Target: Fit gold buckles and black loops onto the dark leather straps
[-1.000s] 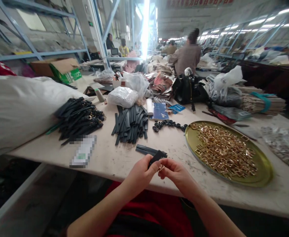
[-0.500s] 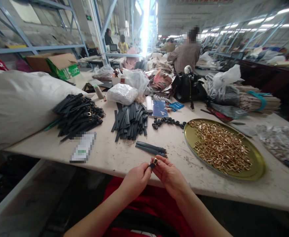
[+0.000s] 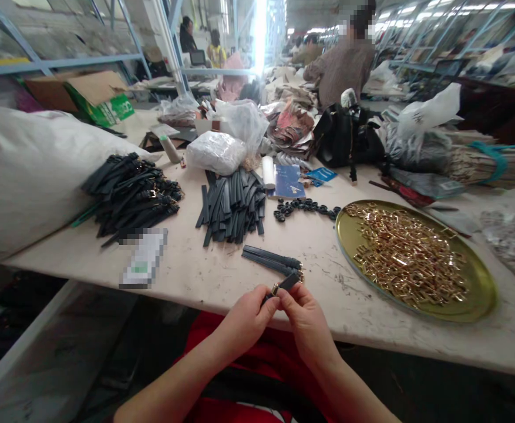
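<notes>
My left hand point(image 3: 252, 311) and my right hand point(image 3: 302, 308) meet at the table's front edge, fingers closed on one black strap point(image 3: 289, 282). A gold buckle point(image 3: 275, 288) sits on the strap between my fingertips. The left hand pinches the buckle side, while the right grips the strap end that points up and right. Just beyond them lie a few black straps with buckles point(image 3: 271, 258). A heap of plain black straps point(image 3: 233, 205) is farther back, beside a row of small black loops point(image 3: 305, 207). To the right, a round golden tray point(image 3: 486, 294) holds many gold buckles point(image 3: 407, 252).
At the left, a pile of buckled straps point(image 3: 134, 191) leans near a big white sack point(image 3: 32, 176). A pixelated phone-like object point(image 3: 145, 258) lies in front. Plastic bags point(image 3: 217, 151), a blue booklet point(image 3: 288, 181) and a black handbag point(image 3: 349, 138) line the back. A person point(image 3: 345, 64) sits beyond.
The strap's free end now shows up and right through the buckle area, held by my right fingers. My left fingers have shifted to the buckle. The view has tilted slightly down.
</notes>
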The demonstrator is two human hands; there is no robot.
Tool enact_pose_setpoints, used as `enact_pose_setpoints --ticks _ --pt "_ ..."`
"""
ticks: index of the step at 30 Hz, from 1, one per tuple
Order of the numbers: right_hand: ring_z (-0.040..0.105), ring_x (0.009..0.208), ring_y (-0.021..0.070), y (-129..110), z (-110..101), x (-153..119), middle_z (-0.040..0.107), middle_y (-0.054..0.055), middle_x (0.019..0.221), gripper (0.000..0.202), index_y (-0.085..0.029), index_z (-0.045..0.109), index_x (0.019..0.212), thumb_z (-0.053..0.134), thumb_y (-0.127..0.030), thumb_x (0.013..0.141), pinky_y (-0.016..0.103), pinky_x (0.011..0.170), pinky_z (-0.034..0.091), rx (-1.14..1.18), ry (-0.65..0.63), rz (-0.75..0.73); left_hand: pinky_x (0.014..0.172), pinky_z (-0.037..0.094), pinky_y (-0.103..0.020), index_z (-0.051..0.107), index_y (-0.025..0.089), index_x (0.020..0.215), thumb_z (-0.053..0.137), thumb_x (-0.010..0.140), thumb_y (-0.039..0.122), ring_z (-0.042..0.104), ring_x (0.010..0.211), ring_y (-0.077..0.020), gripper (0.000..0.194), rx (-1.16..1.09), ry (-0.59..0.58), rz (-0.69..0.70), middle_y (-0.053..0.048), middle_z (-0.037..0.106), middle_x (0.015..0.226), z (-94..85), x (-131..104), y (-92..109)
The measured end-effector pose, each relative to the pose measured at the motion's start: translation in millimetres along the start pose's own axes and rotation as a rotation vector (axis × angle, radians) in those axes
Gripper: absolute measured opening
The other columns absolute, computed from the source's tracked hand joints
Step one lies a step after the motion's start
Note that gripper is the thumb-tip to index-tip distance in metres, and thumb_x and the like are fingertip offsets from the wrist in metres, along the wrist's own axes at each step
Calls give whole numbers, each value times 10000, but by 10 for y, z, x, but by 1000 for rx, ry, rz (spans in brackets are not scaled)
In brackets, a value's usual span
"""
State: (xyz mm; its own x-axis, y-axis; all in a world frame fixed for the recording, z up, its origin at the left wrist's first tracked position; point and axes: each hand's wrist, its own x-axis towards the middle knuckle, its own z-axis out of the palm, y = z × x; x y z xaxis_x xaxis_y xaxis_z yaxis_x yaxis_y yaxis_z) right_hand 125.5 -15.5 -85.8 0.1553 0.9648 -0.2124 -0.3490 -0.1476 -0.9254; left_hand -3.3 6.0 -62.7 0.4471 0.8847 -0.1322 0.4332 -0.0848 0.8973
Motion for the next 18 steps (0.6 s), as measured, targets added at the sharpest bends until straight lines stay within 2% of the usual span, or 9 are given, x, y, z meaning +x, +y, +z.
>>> enact_pose_setpoints --ticks 2,6,8,10,12,15,16,18 --pt "475 667 120 -2 7 -8 548 -25 679 204 -187 588 757 633 -384 728 251 670 389 -72 -15 -15 552 334 -218 510 161 799 397 851 380 427 589 -100 252 -122 -20 -38 29 490 641 -1 41 -23" --pt "443 617 113 0 -40 64 516 -31 635 254 -186 560 736 552 -436 784 251 626 378 -81 -29 36 384 228 -184 456 172 771 413 832 406 284 395 -58 245 -381 -158 -211 87 361 490 0 137 -76" --pt "445 599 118 -2 -67 113 515 -28 625 268 -188 544 729 531 -448 793 263 617 384 -81 -48 71 348 197 -178 448 176 769 420 824 415 270 355 -48 247 -427 -186 -267 89 384 481 0 184 -85" --pt "462 598 131 -11 -83 136 513 -19 615 268 -192 531 713 505 -441 809 280 617 394 -178 -43 47 338 209 -173 458 174 782 430 819 414 292 342 -39 245 -429 -180 -281 73 458 528 1 220 -79" --pt "501 649 157 -20 -94 132 544 6 664 223 -203 539 727 490 -397 825 308 649 407 -372 9 -109 352 245 -171 470 170 780 435 817 404 324 357 -36 239 -417 -156 -273 52 516 599 3 240 -59" --pt "541 812 205 -24 -121 129 599 56 840 76 -233 576 810 531 -294 804 363 764 414 -631 49 -457 407 294 -175 483 168 732 429 822 373 374 422 -52 230 -329 -93 -240 47 498 609 -10 244 -7" --pt "541 843 213 -26 -133 141 602 63 871 56 -241 580 824 550 -274 789 373 790 412 -671 42 -522 426 301 -178 486 169 712 425 824 365 384 443 -59 234 -282 -79 -230 51 478 587 -22 243 15" --pt "541 809 206 -37 -155 181 596 52 832 48 -242 573 810 570 -277 778 358 760 422 -702 13 -489 456 304 -184 485 171 681 426 827 368 392 472 -70 253 -203 -89 -219 56 451 549 -59 250 57"
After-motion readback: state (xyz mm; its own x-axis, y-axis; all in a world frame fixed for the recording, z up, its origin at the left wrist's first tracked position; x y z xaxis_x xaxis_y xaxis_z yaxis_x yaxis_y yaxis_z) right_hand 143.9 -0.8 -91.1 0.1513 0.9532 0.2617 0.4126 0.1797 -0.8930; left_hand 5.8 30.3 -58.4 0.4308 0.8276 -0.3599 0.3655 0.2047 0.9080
